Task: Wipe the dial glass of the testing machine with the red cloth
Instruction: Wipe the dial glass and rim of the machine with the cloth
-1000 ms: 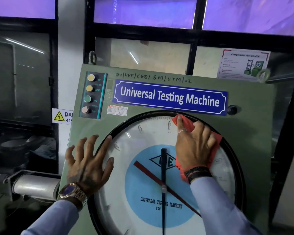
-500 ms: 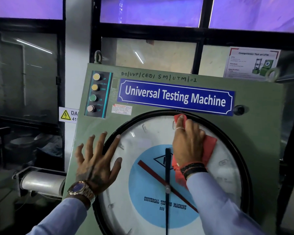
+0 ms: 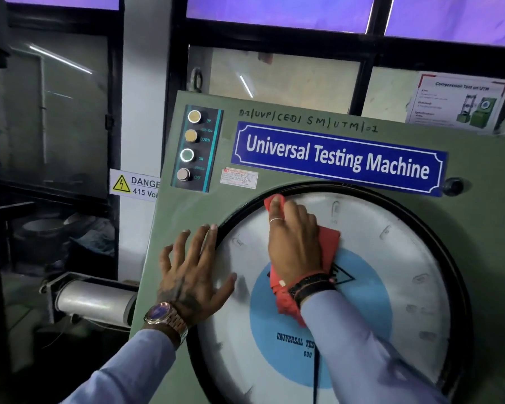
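Note:
The green testing machine (image 3: 478,228) fills the right of the head view, with a large round dial glass (image 3: 391,272) in a black rim. My right hand (image 3: 293,243) lies flat on the upper left part of the glass and presses the red cloth (image 3: 330,243) against it. The cloth sticks out above my fingertips, to the right of my palm and below my wrist. My left hand (image 3: 190,275) rests spread on the dial's left rim, fingers apart, holding nothing. The dial's pointers are mostly hidden behind my right arm.
A panel with several push buttons (image 3: 191,147) sits at the machine's top left, beside the blue nameplate (image 3: 337,158). A black knob (image 3: 452,186) is at the right. A danger sign (image 3: 134,185) and a metal cylinder (image 3: 94,301) lie left of the machine. Windows stand behind.
My right hand has slid the red cloth leftward along the top of the dial glass, from the upper middle toward the upper left rim. My left hand stays braced on the left rim.

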